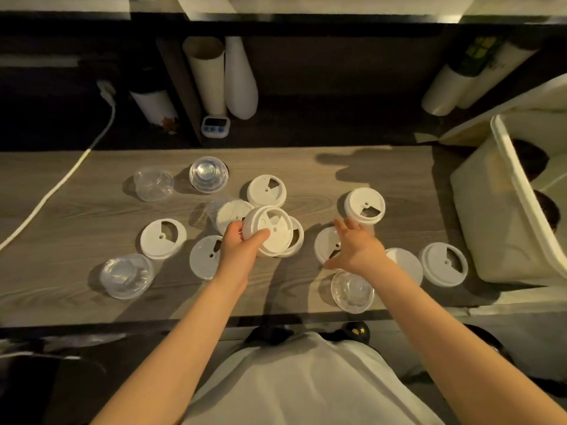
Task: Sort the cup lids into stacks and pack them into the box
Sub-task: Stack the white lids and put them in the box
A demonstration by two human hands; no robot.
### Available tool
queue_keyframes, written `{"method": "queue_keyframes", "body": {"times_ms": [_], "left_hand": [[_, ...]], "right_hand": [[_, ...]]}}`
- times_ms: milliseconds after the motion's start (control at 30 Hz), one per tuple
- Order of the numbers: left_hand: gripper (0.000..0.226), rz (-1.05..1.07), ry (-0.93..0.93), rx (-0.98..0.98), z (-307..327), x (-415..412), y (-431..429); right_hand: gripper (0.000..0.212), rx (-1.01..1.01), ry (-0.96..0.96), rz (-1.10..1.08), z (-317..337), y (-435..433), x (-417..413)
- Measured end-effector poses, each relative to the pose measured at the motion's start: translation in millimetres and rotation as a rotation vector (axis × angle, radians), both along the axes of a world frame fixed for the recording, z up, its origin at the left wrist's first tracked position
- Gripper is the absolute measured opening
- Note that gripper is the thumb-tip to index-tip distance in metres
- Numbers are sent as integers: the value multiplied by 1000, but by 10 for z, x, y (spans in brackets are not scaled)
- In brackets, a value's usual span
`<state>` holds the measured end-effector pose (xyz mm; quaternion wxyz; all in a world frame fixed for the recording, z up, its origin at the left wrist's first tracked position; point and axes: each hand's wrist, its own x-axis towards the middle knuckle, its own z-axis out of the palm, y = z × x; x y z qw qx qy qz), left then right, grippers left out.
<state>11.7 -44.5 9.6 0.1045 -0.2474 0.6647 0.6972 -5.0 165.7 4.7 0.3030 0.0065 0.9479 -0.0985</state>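
Several white cup lids and clear dome lids lie scattered on the wooden table [76, 216]. My left hand [241, 245] grips a white lid [270, 230], tilted up above another white lid [296, 237]. My right hand [357, 248] hovers with fingers spread over a white lid [325, 243], just short of a small stack of white lids [365, 205]. More white lids lie at the left [162, 237], centre [266, 191] and right [445, 263]. Clear lids sit at the back [208, 173], back left [152, 183], front left [125, 276] and under my right wrist [351, 291].
The white box [503, 210] stands tilted at the table's right end. A white cable [55, 191] crosses the left of the table. Behind the table are rolled paper tubes [208, 75] and a small timer [215, 125].
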Motion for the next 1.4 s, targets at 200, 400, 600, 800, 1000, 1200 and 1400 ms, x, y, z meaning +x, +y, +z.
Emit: {"method": "queue_keyframes", "body": {"times_ms": [200, 400, 600, 800, 1000, 1200, 1400], "left_hand": [[20, 12, -5, 58, -11, -35, 36], [29, 41, -50, 256, 50, -35, 99], [35, -25, -79, 378, 58, -32, 159], [34, -88, -113, 433, 23, -10, 98], [50, -118, -85, 387, 9, 56, -72], [43, -15, -38, 408, -6, 142, -290], [19, 289, -48, 420, -46, 234, -782]], "right_hand": [[92, -20, 78, 0, -78, -8, -43], [86, -655, 310, -161, 384, -95, -46], [86, -713, 261, 6, 509, -358, -28], [90, -616, 309, 103, 496, -450, -15], [92, -502, 348, 290, 429, -562, -28], [93, -789, 252, 192, 255, -678, -13], [61, -468, 242, -45, -42, -571, -206]]}}
